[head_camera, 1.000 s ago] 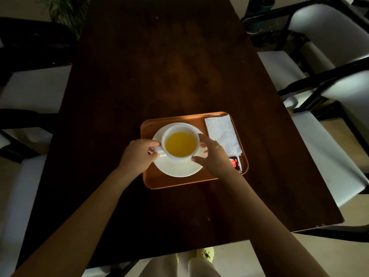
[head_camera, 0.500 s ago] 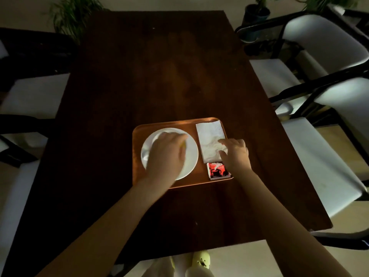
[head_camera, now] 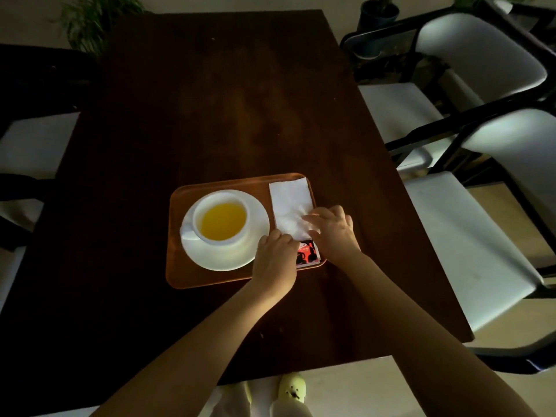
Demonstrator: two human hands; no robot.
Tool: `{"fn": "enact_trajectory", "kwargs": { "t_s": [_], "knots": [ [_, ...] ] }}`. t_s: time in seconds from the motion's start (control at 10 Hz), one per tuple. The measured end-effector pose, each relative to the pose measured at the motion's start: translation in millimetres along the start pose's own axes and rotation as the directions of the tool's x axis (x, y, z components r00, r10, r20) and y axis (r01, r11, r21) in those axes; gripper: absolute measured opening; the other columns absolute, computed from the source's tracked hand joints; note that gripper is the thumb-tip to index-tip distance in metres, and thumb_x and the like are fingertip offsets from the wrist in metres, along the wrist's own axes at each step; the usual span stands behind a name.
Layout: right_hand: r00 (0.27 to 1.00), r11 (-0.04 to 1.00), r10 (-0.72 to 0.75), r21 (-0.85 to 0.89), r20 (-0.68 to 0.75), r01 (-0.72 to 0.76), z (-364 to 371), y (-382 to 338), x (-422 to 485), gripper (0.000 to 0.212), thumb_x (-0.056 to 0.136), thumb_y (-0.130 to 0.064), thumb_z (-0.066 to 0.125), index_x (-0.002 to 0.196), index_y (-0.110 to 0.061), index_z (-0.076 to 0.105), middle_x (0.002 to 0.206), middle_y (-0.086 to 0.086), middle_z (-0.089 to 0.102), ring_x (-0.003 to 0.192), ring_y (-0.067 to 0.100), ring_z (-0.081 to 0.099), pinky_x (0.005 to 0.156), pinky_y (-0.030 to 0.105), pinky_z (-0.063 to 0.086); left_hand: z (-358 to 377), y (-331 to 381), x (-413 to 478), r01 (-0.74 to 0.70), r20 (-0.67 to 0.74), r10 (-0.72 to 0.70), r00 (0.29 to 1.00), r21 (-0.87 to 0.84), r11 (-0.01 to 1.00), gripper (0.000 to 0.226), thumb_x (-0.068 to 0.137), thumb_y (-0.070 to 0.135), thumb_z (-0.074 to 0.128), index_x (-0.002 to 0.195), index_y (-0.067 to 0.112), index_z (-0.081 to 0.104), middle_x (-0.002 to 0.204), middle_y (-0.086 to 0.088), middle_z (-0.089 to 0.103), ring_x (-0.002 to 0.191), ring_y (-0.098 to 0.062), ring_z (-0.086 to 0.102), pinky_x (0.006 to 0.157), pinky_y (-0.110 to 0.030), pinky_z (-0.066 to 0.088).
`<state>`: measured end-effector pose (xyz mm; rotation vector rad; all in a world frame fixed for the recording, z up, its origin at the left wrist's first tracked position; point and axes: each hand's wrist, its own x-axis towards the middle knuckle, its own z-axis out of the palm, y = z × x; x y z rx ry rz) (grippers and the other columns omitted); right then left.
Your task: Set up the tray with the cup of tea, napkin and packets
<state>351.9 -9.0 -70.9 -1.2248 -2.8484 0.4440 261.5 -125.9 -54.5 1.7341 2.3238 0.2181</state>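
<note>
An orange tray lies on the dark table. On its left part a white cup of yellow tea stands on a white saucer, handle to the left. A white napkin lies along the tray's right side. Red packets lie at the tray's near right corner, partly hidden by my hands. My left hand has its fingers curled on the napkin's near left corner. My right hand rests with spread fingertips on the napkin's near right part.
The dark wooden table stretches away beyond the tray. White-seated chairs with black frames stand along the right side, another chair on the left. Potted plants stand past the far end.
Both hands let go of the cup, which now stands uncovered on the saucer. The right hand went to the napkin first, then the left hand moved right to the napkin's near edge.
</note>
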Motion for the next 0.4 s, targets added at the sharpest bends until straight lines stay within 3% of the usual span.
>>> {"fn": "enact_trajectory", "kwargs": {
  "t_s": [0.3,0.4],
  "knots": [
    [0.997,0.992,-0.047,0.114,-0.056,0.053,-16.2,-0.6,-1.5,0.039,0.09,-0.022,0.051,0.129,-0.022,0.049,0.134,-0.003,0.052,0.119,0.024,0.038,0.098,0.038,0.034,-8.5,0.3,-3.4,0.046,-0.022,-0.046,0.999,-0.008,0.999,0.031,0.087,0.01,0.048,0.117,0.01,0.056,0.12,-0.006,0.061,0.113,-0.024,0.046,0.092,-0.036,0.039],
    [0.999,0.998,-0.041,0.045,-0.006,0.042,-36.0,-7.1,1.3,0.047,0.091,-0.031,0.049,0.135,-0.019,0.04,0.139,0.001,0.046,0.124,0.026,0.034,0.102,0.04,0.033,-24.4,0.8,-5.9,0.061,-0.048,-0.058,0.997,0.058,0.996,0.029,0.086,0.01,0.047,0.113,0.011,0.057,0.117,-0.007,0.061,0.111,-0.024,0.046,0.092,-0.037,0.037]
  ]
}}
